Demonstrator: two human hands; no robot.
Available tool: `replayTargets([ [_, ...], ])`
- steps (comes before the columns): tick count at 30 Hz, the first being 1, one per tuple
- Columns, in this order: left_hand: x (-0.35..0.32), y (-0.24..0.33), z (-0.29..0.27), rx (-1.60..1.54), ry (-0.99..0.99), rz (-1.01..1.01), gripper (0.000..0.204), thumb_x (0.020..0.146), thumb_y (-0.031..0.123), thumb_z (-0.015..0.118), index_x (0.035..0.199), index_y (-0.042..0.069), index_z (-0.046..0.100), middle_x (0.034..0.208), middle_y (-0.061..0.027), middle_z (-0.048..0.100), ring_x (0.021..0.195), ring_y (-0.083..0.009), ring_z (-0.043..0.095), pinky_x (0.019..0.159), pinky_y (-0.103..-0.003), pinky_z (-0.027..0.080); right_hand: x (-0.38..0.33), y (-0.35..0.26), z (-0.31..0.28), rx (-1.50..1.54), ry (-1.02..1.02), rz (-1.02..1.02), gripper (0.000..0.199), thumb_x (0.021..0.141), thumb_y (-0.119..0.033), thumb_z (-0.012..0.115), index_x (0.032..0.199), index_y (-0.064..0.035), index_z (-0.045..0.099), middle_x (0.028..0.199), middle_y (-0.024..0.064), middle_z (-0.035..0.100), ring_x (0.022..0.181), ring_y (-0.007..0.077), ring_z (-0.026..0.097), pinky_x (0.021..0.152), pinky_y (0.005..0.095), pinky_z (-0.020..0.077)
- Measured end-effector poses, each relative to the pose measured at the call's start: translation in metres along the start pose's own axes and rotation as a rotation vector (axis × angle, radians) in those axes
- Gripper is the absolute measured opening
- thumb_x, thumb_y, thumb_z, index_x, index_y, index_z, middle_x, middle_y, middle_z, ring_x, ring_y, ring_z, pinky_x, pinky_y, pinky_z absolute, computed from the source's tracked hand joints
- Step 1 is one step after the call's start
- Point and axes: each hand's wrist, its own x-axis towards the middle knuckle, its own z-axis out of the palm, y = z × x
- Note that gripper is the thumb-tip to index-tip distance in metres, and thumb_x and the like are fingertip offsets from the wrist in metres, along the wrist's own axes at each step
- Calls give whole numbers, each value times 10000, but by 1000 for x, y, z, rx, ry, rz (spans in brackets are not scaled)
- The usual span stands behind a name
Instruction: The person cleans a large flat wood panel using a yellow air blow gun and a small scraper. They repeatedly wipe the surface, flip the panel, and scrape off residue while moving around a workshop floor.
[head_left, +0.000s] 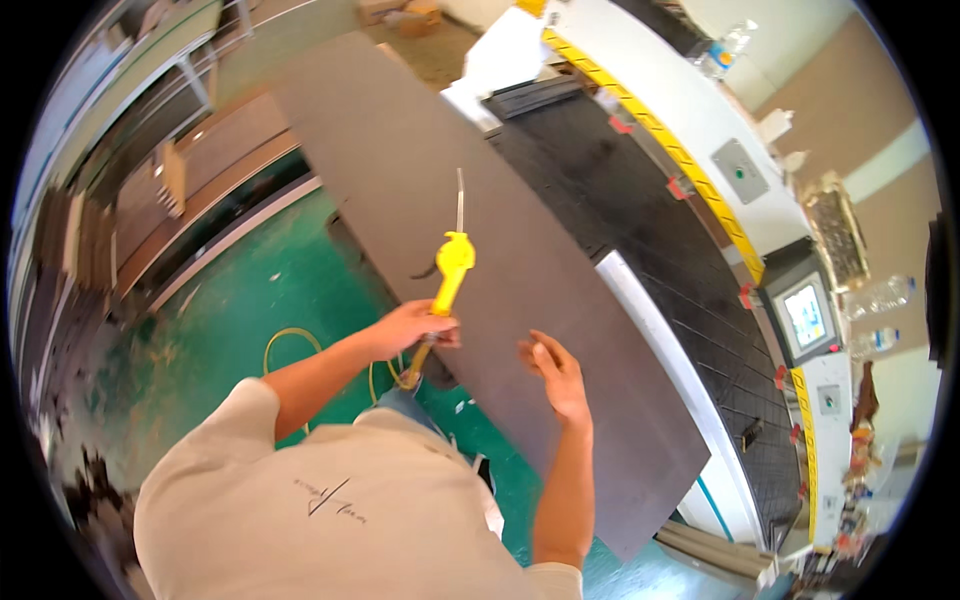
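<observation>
**Hands working an air gun over a dark panel**

Left hand (412, 328) grips a yellow air blow gun (450, 268), nozzle aimed along the long grey panel (520, 270). Right hand (556, 375) hovers open, fingers loosely spread, just above it, seemingly ready to steady the board.

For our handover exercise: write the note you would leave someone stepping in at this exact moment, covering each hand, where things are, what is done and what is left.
Left hand: shut on the yellow air blow gun with thin metal nozzle, aimed along the board.
Right hand: open, empty, over the large flat dark grey board.
Board lies tilted across the black gridded machine bed; yellow hose trails over the green floor.
Done: cannot tell how much is blown off.
Left: likely the rest of the board.
</observation>
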Motion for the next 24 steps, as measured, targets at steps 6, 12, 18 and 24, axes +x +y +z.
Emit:
replayTargets([
  [6,19,76,-94,395,151,106,195,942,184,706,1017,7,677,810,-25,652,742,-116,604,716,-288,482,9,-51,-141,-248,397,61,401,1027,-191,650,1348,48,625,1110,148,753,966,194,729,806,319,570],
  [12,46,92,-93,825,124,-10,232,933,197,696,1056,1,708,762,-24,666,684,-116,616,668,-292,495,54,-170,-288,-581,792,-252,276,1001,-152,657,1200,35,698,935,95,749,780,142,689,681,290,543],
  [18,74,67,-83,710,231,-30,301,885,221,752,1059,-17,691,785,-76,709,695,-168,708,702,-330,563,135,-269,-400,-1077,1109,-491,308,942,-202,684,1199,-37,717,1034,146,749,879,293,724,821,419,551],
  [24,86,45,-95,910,518,-165,262,916,186,702,1024,-42,631,789,-156,720,695,-283,761,670,-400,585,194,-299,-465,-1440,1175,-248,517,893,-255,720,1383,-125,622,1262,174,618,1118,382,652,938,494,530],
])
